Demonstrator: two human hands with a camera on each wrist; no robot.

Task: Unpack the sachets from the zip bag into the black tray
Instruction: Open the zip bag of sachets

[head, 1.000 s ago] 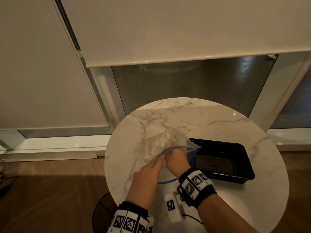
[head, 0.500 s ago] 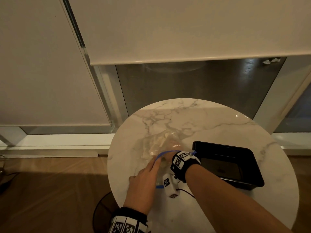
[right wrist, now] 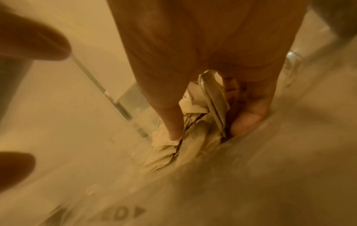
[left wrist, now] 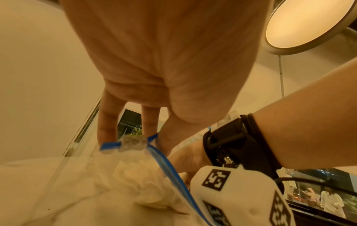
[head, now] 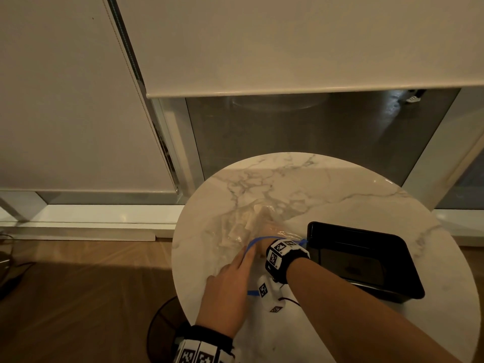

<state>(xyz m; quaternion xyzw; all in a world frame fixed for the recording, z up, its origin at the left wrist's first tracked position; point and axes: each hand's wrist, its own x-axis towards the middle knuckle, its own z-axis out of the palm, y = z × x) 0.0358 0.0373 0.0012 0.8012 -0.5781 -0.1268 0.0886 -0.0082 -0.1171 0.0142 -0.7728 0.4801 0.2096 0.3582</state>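
A clear zip bag (head: pixel 233 231) with a blue rim (head: pixel 252 242) lies on the round marble table (head: pixel 327 184). My right hand (head: pixel 269 227) is inside it up to the wrist. In the right wrist view, my right hand (right wrist: pixel 204 122) grips a bunch of pale crumpled sachets (right wrist: pixel 185 149) between thumb and fingers. My left hand (head: pixel 230 281) pinches the bag's blue rim (left wrist: pixel 110 144) on the left side and holds the mouth up, with the sachets (left wrist: pixel 133 178) showing through the plastic. The black tray (head: pixel 361 231) stands just right of the bag, and I see nothing in it.
The table's near edge runs under my forearms, with wooden floor (head: pixel 78 297) below on the left. Behind the table are a dark window (head: pixel 314 132) and roller blinds (head: pixel 288 48). A white wrist camera box (head: pixel 269 294) hangs under my right wrist.
My right hand has pushed from the bag's mouth deep into the bag, up to the wristband. My left hand stays at the blue rim.
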